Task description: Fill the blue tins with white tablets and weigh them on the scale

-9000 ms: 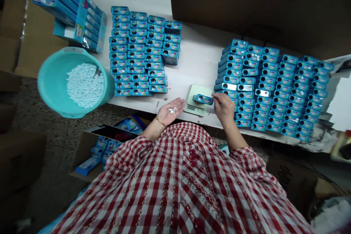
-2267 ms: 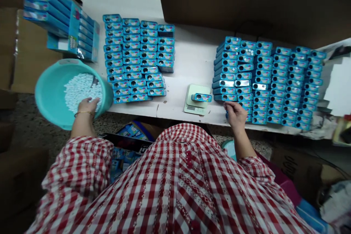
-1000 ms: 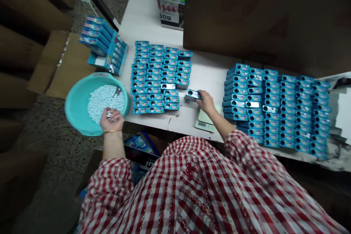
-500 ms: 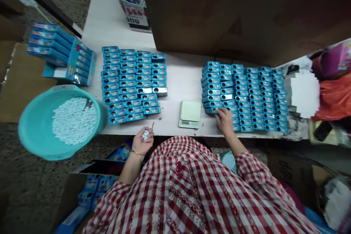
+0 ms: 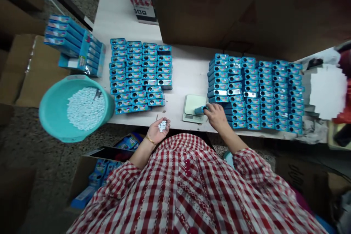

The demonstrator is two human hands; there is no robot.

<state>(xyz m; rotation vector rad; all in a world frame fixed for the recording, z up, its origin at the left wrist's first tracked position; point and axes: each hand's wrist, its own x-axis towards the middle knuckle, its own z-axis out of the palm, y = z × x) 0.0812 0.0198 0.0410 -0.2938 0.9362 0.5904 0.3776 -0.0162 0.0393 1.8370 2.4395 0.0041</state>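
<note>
My left hand (image 5: 158,131) is palm up in front of the table edge, its fingers curled around a small heap of white tablets (image 5: 162,126). My right hand (image 5: 217,116) grips the end of a small blue box (image 5: 200,110), which stands on a pale green kitchen scale (image 5: 189,117). The fingers cover part of the box's top. More of the white tablets (image 5: 86,108) lie in a turquoise tub (image 5: 59,131) to the left, with a dark scoop-like thing stuck in them.
Blue boxes with round holes on top stand in rows, one block left (image 5: 139,76) and one right (image 5: 255,95) on the white table (image 5: 183,69). A large brown carton (image 5: 219,7) rises behind. A display tray of boxes (image 5: 79,53) stands far left; an open carton (image 5: 79,172) sits below.
One box was moved from the scale to the left block. My right hand then took another from the right block and brought it onto the scale. My left hand left the tub with tablets.
</note>
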